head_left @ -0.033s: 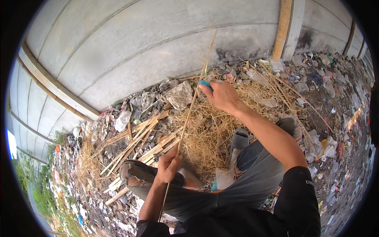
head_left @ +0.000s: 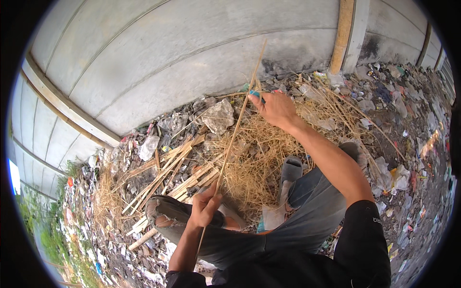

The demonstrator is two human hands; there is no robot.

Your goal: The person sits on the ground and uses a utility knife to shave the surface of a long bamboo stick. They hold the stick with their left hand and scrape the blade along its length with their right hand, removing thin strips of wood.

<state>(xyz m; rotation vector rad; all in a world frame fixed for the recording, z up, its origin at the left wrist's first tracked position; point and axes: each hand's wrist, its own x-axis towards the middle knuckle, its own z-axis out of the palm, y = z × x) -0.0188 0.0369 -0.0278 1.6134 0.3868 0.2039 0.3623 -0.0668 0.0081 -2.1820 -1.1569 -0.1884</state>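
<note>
A long, thin bamboo strip (head_left: pixel 234 138) slants from over my lap up toward the wall. My left hand (head_left: pixel 205 207) is closed around its lower part, above my left knee. Farther up, my right hand (head_left: pixel 274 109) grips a small blue thing (head_left: pixel 255 95) and presses it to the strip with the thumb. Fingers cover most of the blue thing, so its kind cannot be made out. Below the strip lies a heap of straw-like shavings (head_left: pixel 252 168). Several split bamboo pieces (head_left: pixel 165 175) lie to the left of my left hand.
A grey concrete panel wall (head_left: pixel 192 38) rises ahead, with a bamboo pole (head_left: pixel 342 38) against its post. A pale rock (head_left: pixel 217 116) sits near the wall base. Litter (head_left: pixel 384 105) covers the ground around. My bent legs and a grey sandal (head_left: pixel 291 170) flank the shavings.
My right hand and the blue thing have shifted slightly up and to the right along the strip. The strip's far end has tipped a little to the right. My left hand stays nearly in place.
</note>
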